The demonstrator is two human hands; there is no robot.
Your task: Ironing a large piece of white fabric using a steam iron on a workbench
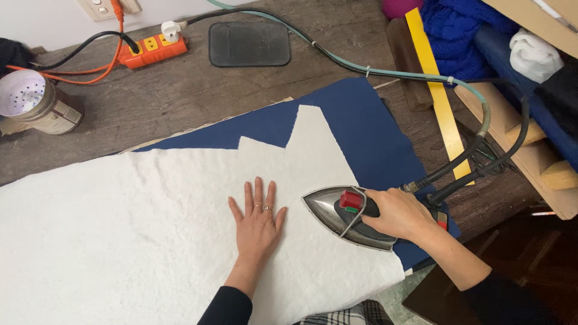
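White batting point(150, 241) under flat left hand point(257, 222); right hand point(397, 213) grips iron point(346, 216).

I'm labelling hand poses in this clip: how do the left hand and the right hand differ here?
The left hand lies flat, fingers spread, palm down on the white batting; the right hand is curled around the handle of the iron. The left hand holds nothing, while the right hand grips a tool. The left hand wears rings; none show on the right hand. Both reach out of dark sleeves over the same batting.
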